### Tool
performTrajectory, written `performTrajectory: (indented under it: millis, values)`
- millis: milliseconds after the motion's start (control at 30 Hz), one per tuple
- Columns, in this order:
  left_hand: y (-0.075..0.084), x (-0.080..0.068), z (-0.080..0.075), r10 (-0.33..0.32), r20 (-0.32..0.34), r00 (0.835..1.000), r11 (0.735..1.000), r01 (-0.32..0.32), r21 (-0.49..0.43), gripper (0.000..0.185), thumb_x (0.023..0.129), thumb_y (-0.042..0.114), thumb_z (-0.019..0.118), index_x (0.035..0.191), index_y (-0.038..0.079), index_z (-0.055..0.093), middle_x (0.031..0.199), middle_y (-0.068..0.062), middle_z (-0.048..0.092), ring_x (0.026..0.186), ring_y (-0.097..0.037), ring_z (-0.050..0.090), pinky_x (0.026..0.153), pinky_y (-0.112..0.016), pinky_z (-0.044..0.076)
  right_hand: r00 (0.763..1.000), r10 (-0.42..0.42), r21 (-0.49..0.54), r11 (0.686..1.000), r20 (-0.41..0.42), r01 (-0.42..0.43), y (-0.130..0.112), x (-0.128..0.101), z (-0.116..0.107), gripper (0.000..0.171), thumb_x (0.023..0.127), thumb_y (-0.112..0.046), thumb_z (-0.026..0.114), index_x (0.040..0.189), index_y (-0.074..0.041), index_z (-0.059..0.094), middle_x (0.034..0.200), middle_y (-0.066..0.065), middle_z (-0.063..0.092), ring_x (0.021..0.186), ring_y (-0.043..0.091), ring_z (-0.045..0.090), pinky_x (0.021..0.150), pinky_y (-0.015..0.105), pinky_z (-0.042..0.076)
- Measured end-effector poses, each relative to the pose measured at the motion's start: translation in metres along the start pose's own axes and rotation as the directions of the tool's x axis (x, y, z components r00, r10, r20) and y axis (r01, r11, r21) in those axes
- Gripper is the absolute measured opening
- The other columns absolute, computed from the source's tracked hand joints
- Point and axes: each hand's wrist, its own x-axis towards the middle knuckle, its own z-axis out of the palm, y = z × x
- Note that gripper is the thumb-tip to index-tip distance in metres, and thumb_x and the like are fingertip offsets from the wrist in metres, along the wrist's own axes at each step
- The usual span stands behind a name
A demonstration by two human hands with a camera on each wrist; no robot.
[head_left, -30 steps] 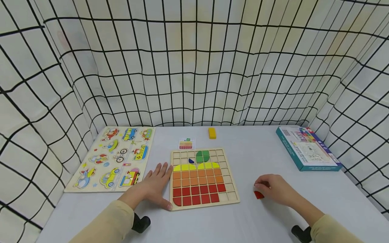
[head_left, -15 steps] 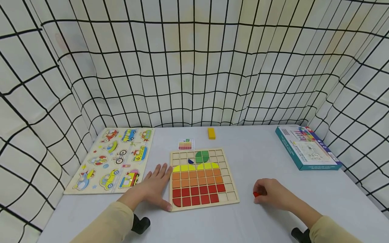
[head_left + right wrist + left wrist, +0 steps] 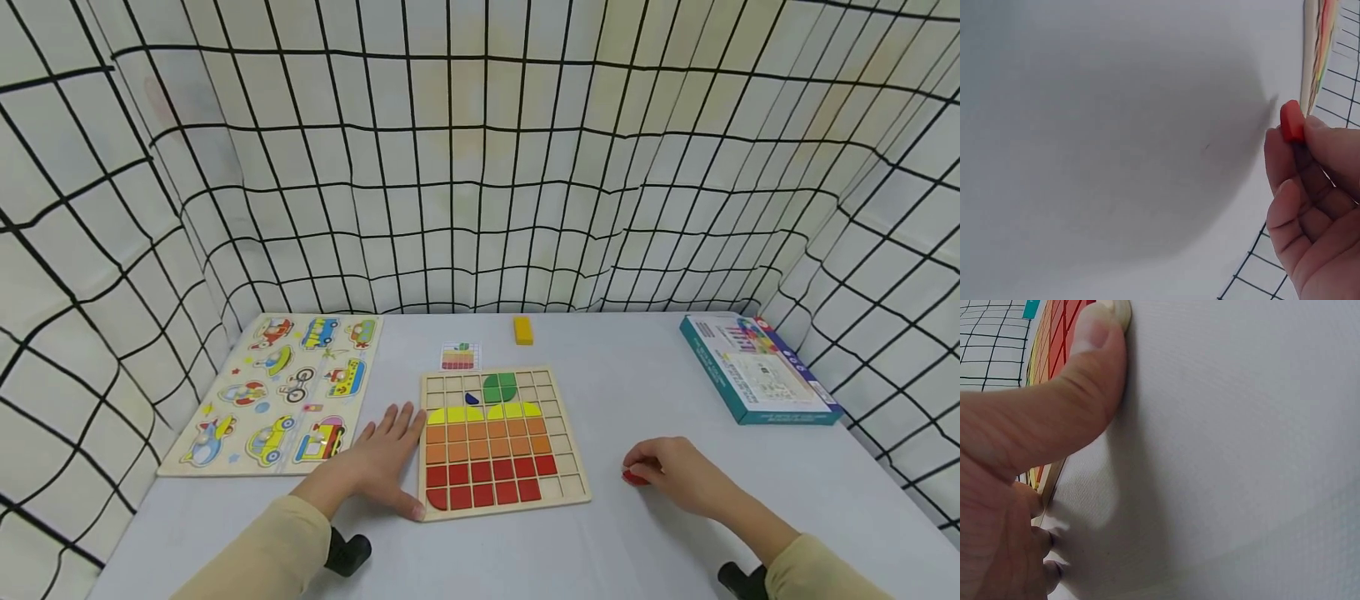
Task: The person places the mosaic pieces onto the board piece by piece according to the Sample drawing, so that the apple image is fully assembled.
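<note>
We see the right hand [image 3: 675, 479] change its hold on the red piece [image 3: 633, 477] beside the puzzle board [image 3: 566, 487]. A second ago the piece lies under the fingers on the table; now the fingertips [image 3: 1285, 150] pinch it. The hand sits slightly nearer the board's right edge than half a second ago.

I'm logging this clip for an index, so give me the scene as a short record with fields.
setting: grey table inside grid-patterned cloth walls
left hand: rests flat on the table, thumb against the left edge of the mosaic board
right hand: fingers pinch a red piece, to the right of the board
board state: apple pattern mostly filled; empty cells at the lower right
other items: vehicle puzzle, pattern card, yellow block, teal box
</note>
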Motion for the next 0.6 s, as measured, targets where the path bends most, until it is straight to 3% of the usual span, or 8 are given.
performTrajectory:
  millis: [233,600]
  values:
    - [0.001,-0.001,-0.001,0.005,-0.004,1.000,1.000,-0.005,-0.003,0.131,0.066,0.051,0.091,0.162,0.000,0.018,0.170,-0.026,0.009,0.157,-0.049,0.002,0.124,-0.070,0.008,0.999,-0.053,0.184,0.982,0.004,0.051,-0.016,0.009,0.005,0.014,0.096,-0.009,0.069,0.108,-0.006,0.076,0.106,0.005,0.074,0.089,0.016,0.063,0.076,0.022,0.059]
    - [0.003,-0.003,-0.002,-0.001,-0.003,1.000,1.000,0.001,-0.016,0.131,0.066,0.049,0.091,0.162,0.000,0.018,0.170,-0.026,0.010,0.158,-0.049,0.002,0.125,-0.069,0.008,0.997,-0.040,0.384,0.923,0.072,0.009,-0.045,0.021,0.023,0.018,0.097,-0.006,0.066,0.113,-0.001,0.071,0.106,0.010,0.069,0.077,0.018,0.063,0.064,0.022,0.055]
